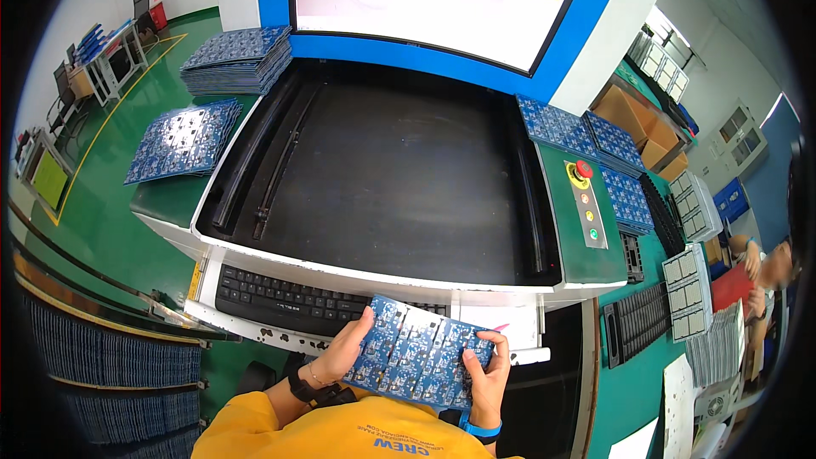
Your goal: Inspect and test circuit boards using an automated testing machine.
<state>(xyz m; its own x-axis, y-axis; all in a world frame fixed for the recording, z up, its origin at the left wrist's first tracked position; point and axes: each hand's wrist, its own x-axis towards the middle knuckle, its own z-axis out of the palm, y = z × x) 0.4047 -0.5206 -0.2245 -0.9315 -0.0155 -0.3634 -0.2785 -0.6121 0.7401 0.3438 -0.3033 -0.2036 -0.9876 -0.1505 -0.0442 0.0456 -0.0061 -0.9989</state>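
A blue printed circuit board panel (416, 353) is held tilted in front of my yellow shirt, between both hands. My left hand (342, 350) grips its left edge, with the thumb along the side. At its right edge my right hand (490, 372) has the thumb on the face and the fingers curled around the far corner. Beyond the panel lies a black keyboard (289, 299) on a white pull-out tray (242, 323). Above that is the dark bed (399, 170) of a white and green machine, with black rails at both sides.
A blue-framed monitor (433, 0) stands behind the bed. Stacks of blue boards (238, 59) sit at the left, and more boards (557, 127) at the right. A red emergency stop button (580, 172) is on the right panel. Racked boards (110, 357) fill the lower left. Another person (756, 280) is at far right.
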